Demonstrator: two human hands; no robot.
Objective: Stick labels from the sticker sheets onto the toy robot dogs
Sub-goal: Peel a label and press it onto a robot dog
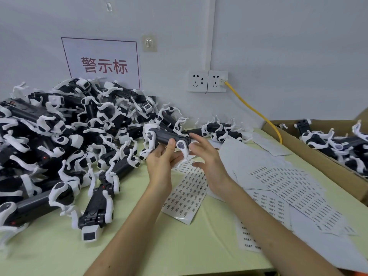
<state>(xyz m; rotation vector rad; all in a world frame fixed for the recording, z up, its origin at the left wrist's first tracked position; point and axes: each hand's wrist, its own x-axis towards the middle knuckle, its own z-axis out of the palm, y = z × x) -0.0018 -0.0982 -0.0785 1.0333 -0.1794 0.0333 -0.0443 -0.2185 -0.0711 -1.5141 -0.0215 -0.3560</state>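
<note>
Being gripped by left hand [161, 159]: toy robot dog [167, 137], fingers curled round dark body from below, thumb pressed on front. Right hand [207, 158] held loose, fingers spread apart, tips just right of dog, contact can't be told. Sticker sheet [185, 194] laid flat below both sets of fingers. Huge dog pile [59, 136] heaped left of left fingers, lol.

Left hand [161, 163]: bare, with slim fingers and short nails.
Right hand [208, 163]: bare, with slim fingers.
Left forearm [127, 226]: uncovered down to the bottom edge of the view.
Right forearm [268, 222]: uncovered as far as the lower right edge.
</note>
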